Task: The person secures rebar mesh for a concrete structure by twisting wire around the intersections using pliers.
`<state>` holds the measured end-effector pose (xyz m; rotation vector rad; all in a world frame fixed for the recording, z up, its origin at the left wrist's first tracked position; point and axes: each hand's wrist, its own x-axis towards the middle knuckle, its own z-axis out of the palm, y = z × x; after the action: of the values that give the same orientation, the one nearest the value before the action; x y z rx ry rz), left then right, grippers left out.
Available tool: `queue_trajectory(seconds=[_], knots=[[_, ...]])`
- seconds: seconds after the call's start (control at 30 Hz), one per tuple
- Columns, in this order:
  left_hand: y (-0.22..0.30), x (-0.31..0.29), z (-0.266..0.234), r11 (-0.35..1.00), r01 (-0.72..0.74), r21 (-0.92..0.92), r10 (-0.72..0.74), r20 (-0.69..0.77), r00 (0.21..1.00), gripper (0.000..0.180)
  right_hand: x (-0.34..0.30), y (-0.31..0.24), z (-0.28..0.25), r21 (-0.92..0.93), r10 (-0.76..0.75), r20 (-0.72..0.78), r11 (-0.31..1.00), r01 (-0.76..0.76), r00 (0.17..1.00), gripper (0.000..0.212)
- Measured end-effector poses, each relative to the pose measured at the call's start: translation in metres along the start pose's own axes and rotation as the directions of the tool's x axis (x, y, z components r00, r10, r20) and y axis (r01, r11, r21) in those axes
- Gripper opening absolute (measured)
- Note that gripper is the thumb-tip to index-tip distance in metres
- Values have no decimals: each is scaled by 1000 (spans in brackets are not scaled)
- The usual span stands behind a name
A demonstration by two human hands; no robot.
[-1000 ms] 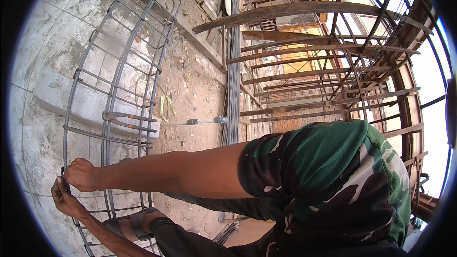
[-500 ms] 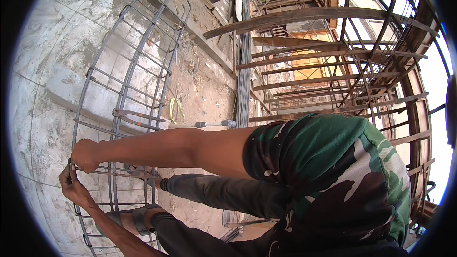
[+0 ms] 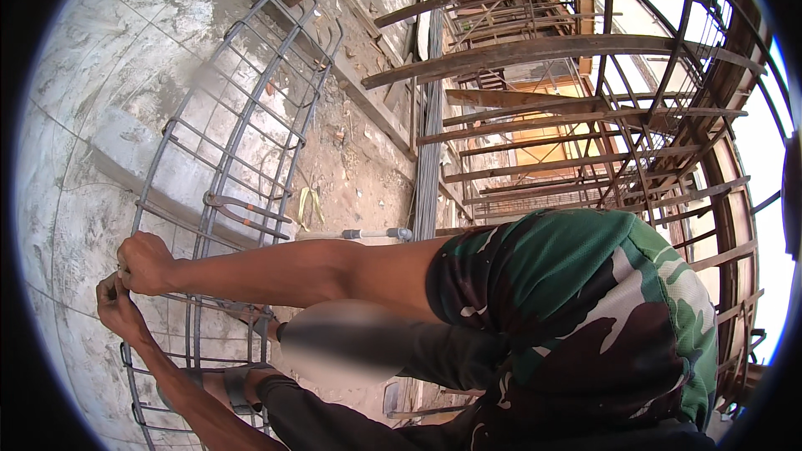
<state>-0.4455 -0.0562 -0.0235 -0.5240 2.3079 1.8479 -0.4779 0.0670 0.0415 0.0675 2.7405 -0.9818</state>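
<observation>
Both my hands are together at the left side of a long steel rebar cage (image 3: 225,154). My right hand (image 3: 146,263), its arm reaching in from the right, is closed in a fist over the cage's left lengthwise bar. Just below it, touching or nearly so, my left hand (image 3: 119,307) has thumb and fingers pinched together. Whatever lies between the fingers of either hand is too small or hidden to make out. A pair of pincers (image 3: 248,215) with orange marks on the handles rests across the cage bars above my right forearm.
My sandaled foot (image 3: 238,386) is among the lower cage bars. Pale concrete slabs (image 3: 92,108) lie under the cage. A grey pipe (image 3: 376,234) and a bundle of long steel bars (image 3: 429,134) lie to the right. Beyond stands wooden scaffolding (image 3: 535,29).
The two hands have shifted slightly up and left, still together. The view has tilted a little, so the cage and pincers appear slightly lower and further right.
</observation>
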Motion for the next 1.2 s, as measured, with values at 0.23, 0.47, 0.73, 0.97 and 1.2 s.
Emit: queue_trajectory(seconds=[0.23,0.47,0.73,0.97,1.2], knots=[[-5,-16,-7,981,-182,-69,186,48,981,7,16,-13,6,-335,-340,314,834,438,887,16],[-16,-12,-5,997,-77,-26,77,-5,997,16,58,-41,2,-386,-159,666,762,520,728,25],[-35,-2,-4,966,24,-258,-19,23,1000,19,87,-24,-6,-258,-3,719,927,271,695,27],[-20,2,2,980,42,-196,-36,31,999,23,73,10,5,-381,123,664,904,193,737,29],[-32,8,-15,971,48,-235,-13,146,989,22,50,-2,12,-264,31,588,952,156,808,30]])
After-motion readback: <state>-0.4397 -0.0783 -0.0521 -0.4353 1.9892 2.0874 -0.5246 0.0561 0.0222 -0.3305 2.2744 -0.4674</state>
